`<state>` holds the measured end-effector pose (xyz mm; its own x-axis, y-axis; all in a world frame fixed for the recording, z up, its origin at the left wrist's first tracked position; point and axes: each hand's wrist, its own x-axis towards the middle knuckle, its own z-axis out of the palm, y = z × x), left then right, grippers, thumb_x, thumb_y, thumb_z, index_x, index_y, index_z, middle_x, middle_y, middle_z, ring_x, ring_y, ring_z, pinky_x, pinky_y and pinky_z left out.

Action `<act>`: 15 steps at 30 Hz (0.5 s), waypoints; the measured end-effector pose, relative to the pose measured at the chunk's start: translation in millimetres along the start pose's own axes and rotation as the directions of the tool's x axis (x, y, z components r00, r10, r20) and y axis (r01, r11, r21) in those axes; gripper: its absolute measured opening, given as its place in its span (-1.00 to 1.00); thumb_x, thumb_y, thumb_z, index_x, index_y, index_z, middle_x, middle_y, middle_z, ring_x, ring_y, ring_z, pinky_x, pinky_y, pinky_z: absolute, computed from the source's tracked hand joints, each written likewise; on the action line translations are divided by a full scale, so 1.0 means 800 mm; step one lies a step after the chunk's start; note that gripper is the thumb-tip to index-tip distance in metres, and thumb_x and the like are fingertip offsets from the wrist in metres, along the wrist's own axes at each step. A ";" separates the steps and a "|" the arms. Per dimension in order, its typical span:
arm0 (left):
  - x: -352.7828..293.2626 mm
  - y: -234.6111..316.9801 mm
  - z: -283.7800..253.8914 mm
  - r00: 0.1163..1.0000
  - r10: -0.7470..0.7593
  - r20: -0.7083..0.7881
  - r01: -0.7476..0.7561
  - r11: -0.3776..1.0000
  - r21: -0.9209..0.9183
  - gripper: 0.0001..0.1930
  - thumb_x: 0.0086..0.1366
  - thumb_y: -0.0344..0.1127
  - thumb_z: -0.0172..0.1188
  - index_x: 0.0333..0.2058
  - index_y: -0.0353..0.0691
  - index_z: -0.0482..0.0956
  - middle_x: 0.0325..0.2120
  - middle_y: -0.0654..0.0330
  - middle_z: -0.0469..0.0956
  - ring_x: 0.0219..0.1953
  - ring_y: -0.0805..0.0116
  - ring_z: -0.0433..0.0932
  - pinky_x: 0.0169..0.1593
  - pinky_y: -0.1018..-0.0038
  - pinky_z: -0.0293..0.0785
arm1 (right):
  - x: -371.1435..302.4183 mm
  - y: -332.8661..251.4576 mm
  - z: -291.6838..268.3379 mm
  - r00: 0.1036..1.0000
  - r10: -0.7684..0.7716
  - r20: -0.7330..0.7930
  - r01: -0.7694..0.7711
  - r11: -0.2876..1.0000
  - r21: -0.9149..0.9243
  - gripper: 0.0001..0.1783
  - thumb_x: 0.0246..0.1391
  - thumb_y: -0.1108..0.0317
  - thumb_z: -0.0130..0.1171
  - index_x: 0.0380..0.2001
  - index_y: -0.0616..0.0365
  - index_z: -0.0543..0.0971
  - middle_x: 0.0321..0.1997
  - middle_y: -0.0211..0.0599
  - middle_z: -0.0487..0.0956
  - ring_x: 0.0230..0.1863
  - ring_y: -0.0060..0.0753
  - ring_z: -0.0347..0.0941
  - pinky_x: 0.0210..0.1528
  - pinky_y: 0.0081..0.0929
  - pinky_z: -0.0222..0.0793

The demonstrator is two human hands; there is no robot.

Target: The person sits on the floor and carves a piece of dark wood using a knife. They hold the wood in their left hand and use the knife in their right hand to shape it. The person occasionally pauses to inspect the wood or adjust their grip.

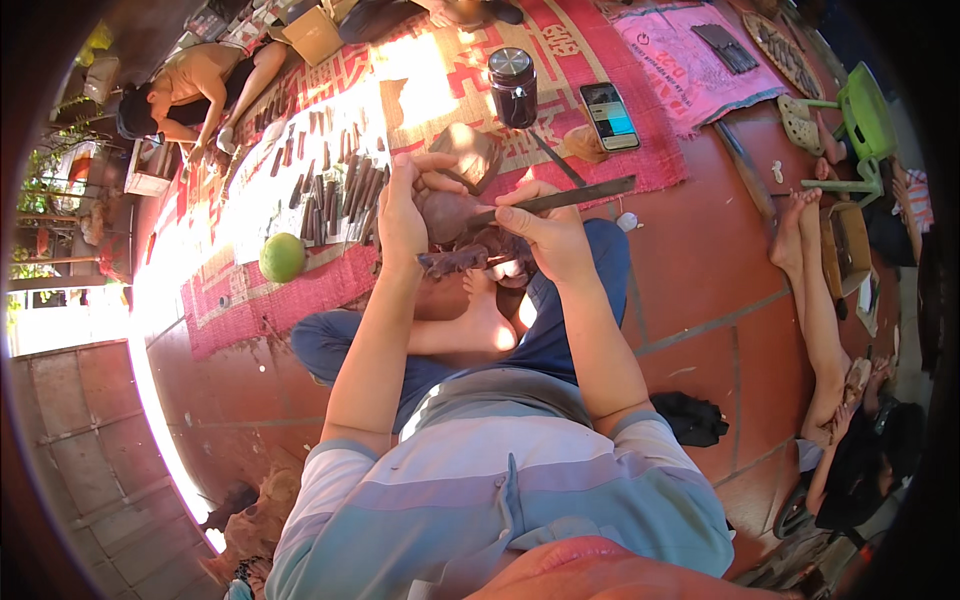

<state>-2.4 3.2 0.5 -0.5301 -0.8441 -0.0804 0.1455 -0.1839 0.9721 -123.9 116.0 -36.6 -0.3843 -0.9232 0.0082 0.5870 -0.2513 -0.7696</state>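
Note:
Above my crossed legs I hold a brown wood carving point(447, 216) with a smooth rounded top and a darker, jagged lower part. My left hand point(403, 215) is closed around its left side, fingers curled over the top. In my right hand point(553, 238) is a long flat dark file point(590, 192), gripped between thumb and fingers. The file slants up to the right, and its left end meets the carving's right side. Some of my right fingers are hidden behind the file and the carving.
Carving chisels point(340, 195) lie in rows on the mat at the left, near a green round fruit point(282, 258). Beyond my hands are a wood block point(470, 152), a dark jar point(512, 92) and a phone point(609, 115). Other people sit at far left and right.

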 end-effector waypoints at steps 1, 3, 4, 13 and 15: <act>0.000 0.001 0.000 1.000 -0.001 0.000 0.001 1.000 0.002 -0.45 0.36 -0.03 -0.39 -0.27 -0.39 0.50 -0.59 0.08 0.52 -0.46 0.37 0.50 -0.28 0.55 0.44 | -0.001 0.001 -0.002 0.999 -0.017 -0.028 0.017 1.000 0.010 -0.83 -0.11 0.47 0.28 -0.39 0.25 0.53 -0.38 -0.29 0.55 -0.28 -0.55 0.47 -0.21 -0.65 0.36; 0.000 0.000 0.000 1.000 -0.006 -0.001 0.006 1.000 -0.003 -0.43 0.36 -0.01 -0.40 -0.27 -0.40 0.49 -0.59 0.07 0.51 -0.46 0.37 0.50 -0.28 0.55 0.44 | -0.006 0.005 0.007 0.995 -0.100 0.031 0.103 0.988 -0.113 -0.84 -0.09 0.49 0.25 -0.39 0.25 0.52 -0.37 -0.28 0.55 -0.28 -0.55 0.47 -0.21 -0.64 0.36; 0.000 0.001 0.001 1.000 -0.004 0.001 0.004 1.000 0.003 -0.43 0.36 -0.01 -0.40 -0.27 -0.40 0.49 -0.59 0.07 0.51 -0.46 0.36 0.50 -0.28 0.54 0.44 | -0.008 0.007 0.010 0.988 -0.138 0.064 0.147 0.974 -0.172 -0.85 -0.09 0.50 0.24 -0.39 0.26 0.51 -0.37 -0.27 0.55 -0.28 -0.55 0.47 -0.22 -0.64 0.36; -0.005 0.002 0.005 1.000 -0.017 -0.003 0.017 1.000 -0.002 -0.45 0.33 0.04 -0.32 -0.26 -0.38 0.46 -0.59 0.09 0.46 -0.45 0.32 0.51 -0.30 0.48 0.48 | -0.002 0.003 -0.004 0.994 -0.064 0.084 0.084 0.962 -0.261 -0.87 -0.07 0.52 0.22 -0.40 0.27 0.50 -0.36 -0.24 0.56 -0.29 -0.56 0.46 -0.22 -0.66 0.38; -0.002 0.003 0.003 1.000 -0.013 0.011 0.013 1.000 -0.028 -0.46 0.33 0.04 -0.31 -0.26 -0.37 0.46 -0.59 0.09 0.46 -0.44 0.31 0.51 -0.31 0.48 0.48 | 0.004 0.004 -0.014 0.996 -0.081 0.032 0.084 0.993 -0.084 -0.87 -0.09 0.52 0.24 -0.42 0.27 0.52 -0.35 -0.25 0.56 -0.28 -0.56 0.46 -0.22 -0.66 0.38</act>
<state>-3.6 5.2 3.3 -0.5409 -0.8362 -0.0907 0.1617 -0.2092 0.9644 -131.4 115.3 -46.5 -0.4079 -0.9085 0.0912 0.4906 -0.3023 -0.8173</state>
